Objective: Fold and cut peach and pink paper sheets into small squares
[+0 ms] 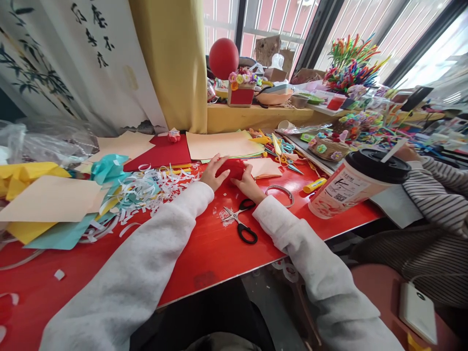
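A piece of red paper [232, 168] is between my two hands, just above the red tabletop. My left hand [215, 173] has its thumb and fingers around the paper's left side. On the right side, the thumb and fingers of my right hand [249, 185] pinch its edge. Black-handled scissors [241, 227] lie with blades slightly apart near my right wrist, beside small white scraps. Behind my right hand are stacked peach paper pieces [263, 167], and a roll of clear tape [290, 196] lies to its right.
A large drink cup [331, 187] with a black lid stands at the right edge. Shredded white paper strips [166, 187] and coloured paper heap at left. A yellow glue stick [315, 185] lies near the cup. A co-worker's striped sleeve [435, 195] is at far right.
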### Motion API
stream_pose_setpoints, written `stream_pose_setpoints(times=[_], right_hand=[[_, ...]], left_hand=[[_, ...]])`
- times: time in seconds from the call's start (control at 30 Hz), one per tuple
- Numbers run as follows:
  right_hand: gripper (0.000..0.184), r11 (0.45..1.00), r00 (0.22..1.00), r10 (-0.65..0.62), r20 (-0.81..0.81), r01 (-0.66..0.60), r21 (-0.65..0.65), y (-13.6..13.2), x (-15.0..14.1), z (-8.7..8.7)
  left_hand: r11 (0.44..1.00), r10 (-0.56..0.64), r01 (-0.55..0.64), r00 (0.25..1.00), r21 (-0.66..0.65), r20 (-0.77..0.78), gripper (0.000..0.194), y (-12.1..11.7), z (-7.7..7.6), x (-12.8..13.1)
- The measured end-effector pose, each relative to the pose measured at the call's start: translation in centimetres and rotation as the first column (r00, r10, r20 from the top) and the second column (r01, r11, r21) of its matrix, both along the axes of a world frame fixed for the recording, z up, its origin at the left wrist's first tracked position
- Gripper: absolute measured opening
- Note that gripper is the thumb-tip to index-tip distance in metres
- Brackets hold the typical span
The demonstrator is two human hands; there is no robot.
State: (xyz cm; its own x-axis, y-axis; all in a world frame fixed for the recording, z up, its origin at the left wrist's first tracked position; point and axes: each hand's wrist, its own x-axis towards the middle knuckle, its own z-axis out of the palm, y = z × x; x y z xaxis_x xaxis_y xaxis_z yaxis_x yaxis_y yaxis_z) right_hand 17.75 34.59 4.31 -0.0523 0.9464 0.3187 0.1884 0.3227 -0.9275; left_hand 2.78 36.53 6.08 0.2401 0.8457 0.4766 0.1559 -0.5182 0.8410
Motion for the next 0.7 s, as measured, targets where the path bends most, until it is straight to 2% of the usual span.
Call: stream_pose_setpoints(times=[0.1, 0.3, 0.37, 0.53, 0.63, 0.7], right_hand=[[0.045, 1.0, 1.0, -0.003, 0.0, 0.003, -0.014, -0.1, 0.0, 0.1], [0.044, 0.998, 1.0, 0.008, 0.005, -0.008, -0.058, -0.4, 0.1, 0.4], [0.043, 0.997, 1.0, 0.026, 0.0, -0.026, -0.077, -0.5, 0.0, 0.6], [0.035, 0.997, 0.998, 0.006, -0.056, -0.011, -0.083, -0.1, 0.2, 1.5], [0.029, 0.991, 0.992, -0.031, -0.123, 0.015, -0.132, 0.0, 1.0, 2.3], [0.035, 0.976, 0.984, 0.026, -0.177, -0.063, -0.209, -0.2, 1.4, 2.9]], left_hand=[[0.999, 0.024, -0.022, 0.998, 0.029, -0.053, 0.034, -0.1, 0.2, -0.4], [1.0, 0.014, -0.013, 0.997, 0.025, -0.071, 0.074, 0.3, -0.5, -0.1], [0.999, 0.012, -0.01, 0.996, 0.03, -0.083, 0.067, 0.4, -0.6, 0.1], [0.993, 0.084, -0.076, 0.993, 0.095, -0.086, 0.031, 0.3, 0.5, 0.0], [0.981, 0.12, -0.112, 0.992, 0.157, -0.046, 0.023, -0.1, 1.4, -0.2], [0.978, 0.097, -0.087, 0.994, 0.188, -0.049, 0.023, -0.5, 1.8, -0.2]])
